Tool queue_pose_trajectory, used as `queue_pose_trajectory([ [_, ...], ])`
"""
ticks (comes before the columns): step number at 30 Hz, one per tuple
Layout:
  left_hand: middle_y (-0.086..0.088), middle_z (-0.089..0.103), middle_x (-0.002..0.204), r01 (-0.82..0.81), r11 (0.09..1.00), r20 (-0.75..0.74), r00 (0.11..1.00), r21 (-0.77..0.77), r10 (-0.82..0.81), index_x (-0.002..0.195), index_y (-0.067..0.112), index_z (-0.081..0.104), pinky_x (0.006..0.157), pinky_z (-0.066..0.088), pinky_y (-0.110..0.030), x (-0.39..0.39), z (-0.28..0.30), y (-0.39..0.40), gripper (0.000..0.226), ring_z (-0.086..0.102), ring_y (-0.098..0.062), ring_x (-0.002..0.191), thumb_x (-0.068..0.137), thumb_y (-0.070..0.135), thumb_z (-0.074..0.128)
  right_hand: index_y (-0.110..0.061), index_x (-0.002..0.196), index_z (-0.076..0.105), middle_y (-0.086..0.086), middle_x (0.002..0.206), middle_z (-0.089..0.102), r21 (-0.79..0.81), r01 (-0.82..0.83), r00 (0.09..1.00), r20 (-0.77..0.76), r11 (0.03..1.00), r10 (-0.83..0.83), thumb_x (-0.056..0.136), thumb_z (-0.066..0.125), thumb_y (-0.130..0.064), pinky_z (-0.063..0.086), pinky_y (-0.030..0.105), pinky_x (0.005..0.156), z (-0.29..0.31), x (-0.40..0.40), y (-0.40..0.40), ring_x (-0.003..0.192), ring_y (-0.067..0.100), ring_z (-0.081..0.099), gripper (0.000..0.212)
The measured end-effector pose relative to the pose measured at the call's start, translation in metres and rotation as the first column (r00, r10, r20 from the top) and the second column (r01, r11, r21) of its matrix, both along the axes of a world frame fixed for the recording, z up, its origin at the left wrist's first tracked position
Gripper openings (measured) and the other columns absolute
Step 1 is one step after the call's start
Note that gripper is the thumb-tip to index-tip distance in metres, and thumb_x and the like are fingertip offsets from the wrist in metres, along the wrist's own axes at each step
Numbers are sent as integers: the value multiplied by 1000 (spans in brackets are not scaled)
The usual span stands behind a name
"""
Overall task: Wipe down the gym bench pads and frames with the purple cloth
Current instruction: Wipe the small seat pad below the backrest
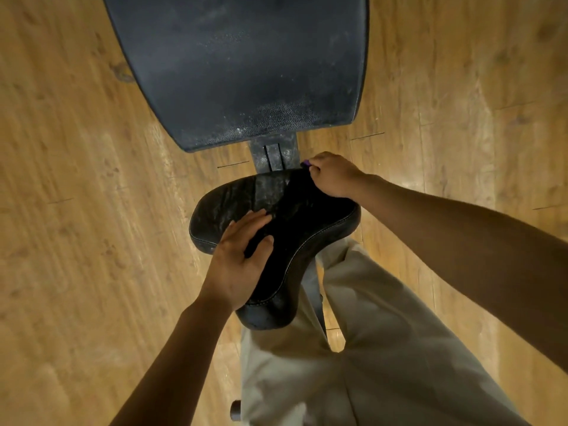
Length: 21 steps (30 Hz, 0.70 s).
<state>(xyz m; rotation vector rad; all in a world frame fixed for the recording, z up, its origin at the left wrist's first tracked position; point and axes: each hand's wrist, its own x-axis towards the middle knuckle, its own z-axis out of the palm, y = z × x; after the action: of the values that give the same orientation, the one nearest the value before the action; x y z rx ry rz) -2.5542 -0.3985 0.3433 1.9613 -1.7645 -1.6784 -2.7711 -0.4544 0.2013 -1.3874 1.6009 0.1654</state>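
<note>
Pinching a scrap of the purple cloth (305, 163) at the far corner of the seat pad (227, 198), the right hand (330, 176) had its fingers curled tight round the fabric; only a small purple tip showed past the knuckles, the rest hidden inside the grip or lost against the dark pad. The left hand (242, 256) lay flat on the near side of the same pad, fingers straight and slightly spread, pressing down and holding nothing.

The pad's long axis ran from the left hand's wrist out toward the right hand's knuckles, so the unwiped, dusty-looking stretch lay just left of the right hand and beyond the left hand's fingertips. The right hand was plainly the one placed to sweep that way, while the left seemed to be steadying. Just ahead of the right hand stood the frame bracket (273, 155), touching the pad's far edge, and beyond it the large back pad (246, 66), speckled with dust and probably not yet wiped. The job looked barely begun.
</note>
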Motion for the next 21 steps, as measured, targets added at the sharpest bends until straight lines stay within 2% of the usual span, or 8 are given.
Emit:
queue_pose_trajectory([
  [2,21,47,136,-6,1000,2,1000,7,6,132,24,57,120,18,-38,-1,0,0,35,31,5,136,96,20,55,-5,138,44,14,142,41,-25,-78,996,-44,997,77,101,34,-23,32,32,107,7,4,1,128,32,39,43],
  [6,23,47,135,-19,1000,-10,1000,12,19,130,27,57,120,17,-37,-2,1,-1,35,31,9,133,96,19,56,6,123,56,21,122,57,-407,-90,986,94,909,139,94,39,-19,43,47,103,42,-3,58,117,40,50,41],
  [10,21,49,137,-36,999,-17,999,2,36,129,27,59,120,19,-38,0,-2,0,35,31,8,134,95,24,57,4,131,50,17,132,53,-469,-134,946,200,873,253,95,38,-24,34,38,110,60,-13,82,131,35,40,47],
  [13,20,50,137,-46,999,-12,999,-12,46,129,25,59,120,16,-36,-1,-2,1,34,33,6,135,95,21,58,5,128,54,18,129,56,-394,-181,926,241,901,291,97,42,-18,31,28,109,39,-19,52,128,29,42,40],
  [17,24,48,136,-68,998,4,998,17,68,127,29,58,120,18,-36,-4,2,1,34,30,9,135,94,21,57,-1,139,43,15,144,40,-11,-158,984,85,987,159,103,34,-20,26,31,110,4,-1,-6,134,29,36,41],
  [18,25,47,136,-74,997,6,997,30,74,127,31,58,120,19,-37,-4,2,0,35,29,9,135,94,21,57,-2,140,41,14,146,37,26,-142,990,30,990,141,103,33,-22,26,30,110,1,6,-11,135,28,34,43],
  [20,26,47,135,-72,997,2,997,36,72,127,31,58,119,20,-37,-5,3,0,35,30,10,134,94,22,57,-3,140,41,13,146,39,-24,-144,990,-16,989,144,102,34,-23,27,30,110,4,11,-5,135,27,33,43],
  [21,27,47,134,-72,997,-2,997,33,72,127,31,58,119,21,-38,-5,3,0,35,30,9,134,94,22,58,-3,139,43,13,144,42,-102,-148,988,26,984,151,101,36,-22,28,32,111,11,10,6,135,27,33,43],
])
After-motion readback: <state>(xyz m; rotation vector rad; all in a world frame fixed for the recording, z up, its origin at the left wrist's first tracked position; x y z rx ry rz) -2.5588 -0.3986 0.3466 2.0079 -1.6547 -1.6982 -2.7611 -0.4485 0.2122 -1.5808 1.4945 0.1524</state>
